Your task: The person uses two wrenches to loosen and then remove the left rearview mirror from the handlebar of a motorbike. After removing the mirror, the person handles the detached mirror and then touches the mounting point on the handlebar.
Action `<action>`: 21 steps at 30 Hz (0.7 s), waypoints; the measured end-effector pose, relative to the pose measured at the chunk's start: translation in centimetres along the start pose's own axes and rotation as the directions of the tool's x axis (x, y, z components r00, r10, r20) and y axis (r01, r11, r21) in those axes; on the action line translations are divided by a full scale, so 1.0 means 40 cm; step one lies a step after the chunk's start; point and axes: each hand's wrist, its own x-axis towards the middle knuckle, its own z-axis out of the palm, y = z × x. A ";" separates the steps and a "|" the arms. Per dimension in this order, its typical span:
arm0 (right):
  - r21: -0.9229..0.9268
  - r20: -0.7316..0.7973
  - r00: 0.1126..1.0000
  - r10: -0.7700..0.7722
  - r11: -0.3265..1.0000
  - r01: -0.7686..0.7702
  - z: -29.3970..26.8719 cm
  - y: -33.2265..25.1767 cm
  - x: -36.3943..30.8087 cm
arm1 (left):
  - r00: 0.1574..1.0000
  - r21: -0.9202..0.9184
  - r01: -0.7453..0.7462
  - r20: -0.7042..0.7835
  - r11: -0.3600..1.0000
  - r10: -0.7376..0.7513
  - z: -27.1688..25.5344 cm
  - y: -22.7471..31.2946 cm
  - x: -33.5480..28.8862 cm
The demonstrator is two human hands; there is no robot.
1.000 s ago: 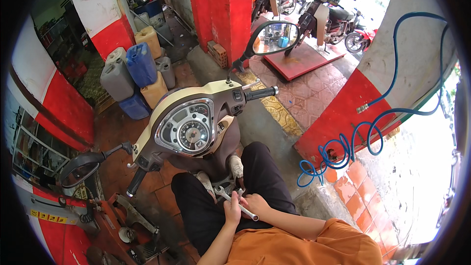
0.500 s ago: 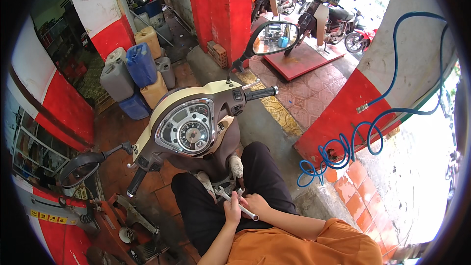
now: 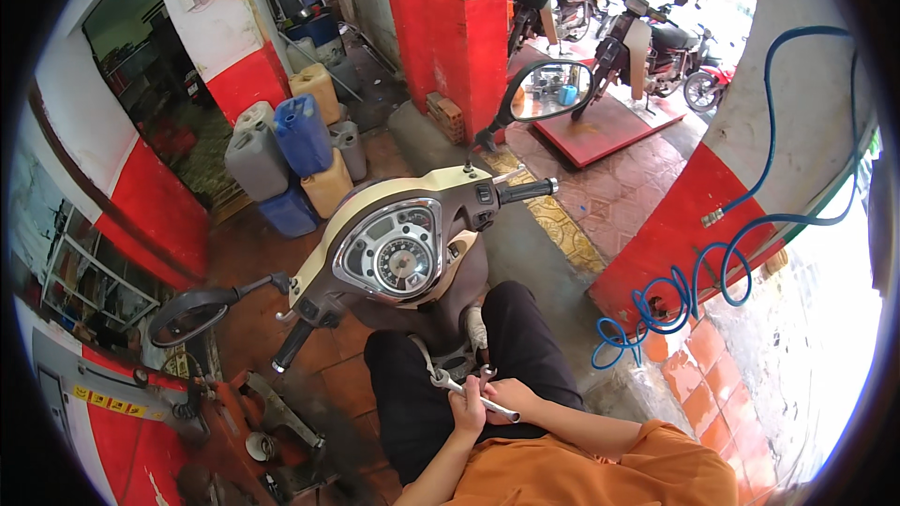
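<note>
Over my lap, my left hand (image 3: 467, 410) is closed around a silver combination wrench (image 3: 502, 410). Its open jaw points up and left, and its other end sticks out toward my right wrist. My right hand (image 3: 516, 400) lies against the left with its fingers curled. The head of a second wrench (image 3: 487, 372) pokes up between the hands, seemingly in the right hand's grip; its shaft is hidden. Before my knees stands a cream and brown scooter (image 3: 408, 248) with a round-dial instrument panel, two handlebar grips and two mirrors.
Grey, blue and yellow plastic jerrycans (image 3: 305, 136) are stacked at the back left. A coiled blue air hose (image 3: 670, 305) hangs by the red and white wall at right. Motorcycles (image 3: 647, 47) stand outside beyond a red platform (image 3: 609, 126). Metal equipment (image 3: 281, 422) is at lower left.
My view has shifted, so the scene sits a little right and lower. Both hands keep their hold over my lap, with the wrenches in nearly the same pose.
</note>
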 end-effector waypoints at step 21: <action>0.815 -0.426 0.756 0.497 0.574 0.082 -0.096 -0.101 -0.025 | 0.987 -0.216 -0.151 0.023 0.965 0.159 -0.034 0.198 0.007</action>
